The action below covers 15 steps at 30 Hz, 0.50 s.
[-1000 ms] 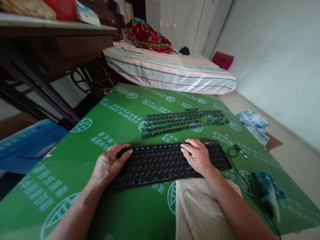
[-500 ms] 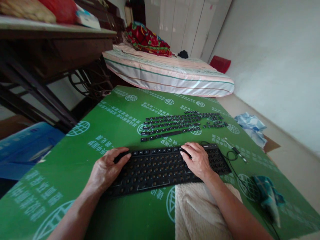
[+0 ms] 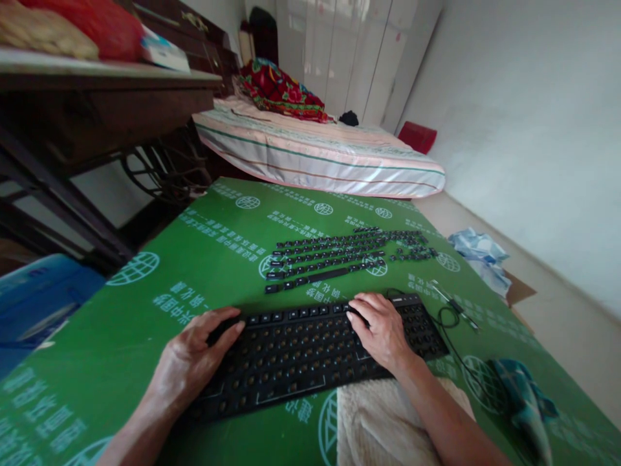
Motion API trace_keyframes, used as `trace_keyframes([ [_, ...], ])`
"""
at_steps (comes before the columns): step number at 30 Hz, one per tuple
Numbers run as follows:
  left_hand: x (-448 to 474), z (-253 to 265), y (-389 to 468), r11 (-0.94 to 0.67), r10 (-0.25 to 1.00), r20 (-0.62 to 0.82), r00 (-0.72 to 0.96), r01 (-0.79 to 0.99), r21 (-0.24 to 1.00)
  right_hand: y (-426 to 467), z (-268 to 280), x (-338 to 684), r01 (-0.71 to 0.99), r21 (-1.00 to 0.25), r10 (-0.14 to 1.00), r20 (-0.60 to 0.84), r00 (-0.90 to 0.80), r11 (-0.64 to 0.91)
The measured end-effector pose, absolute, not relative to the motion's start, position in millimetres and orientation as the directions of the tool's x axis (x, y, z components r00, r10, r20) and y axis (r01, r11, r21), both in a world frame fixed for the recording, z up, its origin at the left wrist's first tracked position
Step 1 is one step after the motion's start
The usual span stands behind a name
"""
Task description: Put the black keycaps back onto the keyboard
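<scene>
A black computer keyboard [image 3: 286, 353] lies at a slant on the green table, its top row of keys in place and most other key sockets bare. My left hand [image 3: 194, 349] grips its upper left corner, thumb on the near side and fingers over the far edge. At the right part of the top row, my right hand [image 3: 378, 323] curls its fingers over the far edge, thumb resting on the key sockets. Loose black keycaps [image 3: 330, 249] stand in several rows beyond the keyboard. A beige cloth [image 3: 383, 421] lies below my right wrist.
On the right of the green table [image 3: 160, 330] are a screwdriver-like tool [image 3: 456, 305], a black cable [image 3: 453, 336] and a teal cloth [image 3: 521, 395]. A bed [image 3: 320, 158] stands beyond. A dark sewing-machine table [image 3: 107, 110] and a blue box [image 3: 43, 298] are at the left.
The keyboard and table sit lower in view as my head has tilted. Both hands keep their places on the keyboard, with the left a little farther left in the picture.
</scene>
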<state>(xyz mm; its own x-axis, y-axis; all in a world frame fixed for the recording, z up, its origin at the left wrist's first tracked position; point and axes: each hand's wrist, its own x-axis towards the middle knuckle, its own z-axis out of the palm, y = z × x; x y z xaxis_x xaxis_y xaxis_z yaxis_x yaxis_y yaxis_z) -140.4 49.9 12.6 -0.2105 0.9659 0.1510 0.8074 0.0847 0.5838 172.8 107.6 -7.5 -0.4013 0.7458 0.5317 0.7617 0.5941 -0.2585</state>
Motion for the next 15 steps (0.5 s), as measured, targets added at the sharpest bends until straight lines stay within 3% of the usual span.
trace_keyframes([
  [9, -150.5, -3.0, 50.9, 0.036, 0.96, 0.21, -0.186, 0.825, 0.564, 107.9, -4.0, 172.8, 0.743, -0.323, 0.771, 0.504, -0.39, 0.587],
  [15, -151.7, -6.9, 49.5, 0.018, 0.956, 0.233, -0.178, 0.828, 0.561, 130.5, 9.1, 184.7, 0.673, -0.447, 0.799, 0.442, -0.406, 0.589],
])
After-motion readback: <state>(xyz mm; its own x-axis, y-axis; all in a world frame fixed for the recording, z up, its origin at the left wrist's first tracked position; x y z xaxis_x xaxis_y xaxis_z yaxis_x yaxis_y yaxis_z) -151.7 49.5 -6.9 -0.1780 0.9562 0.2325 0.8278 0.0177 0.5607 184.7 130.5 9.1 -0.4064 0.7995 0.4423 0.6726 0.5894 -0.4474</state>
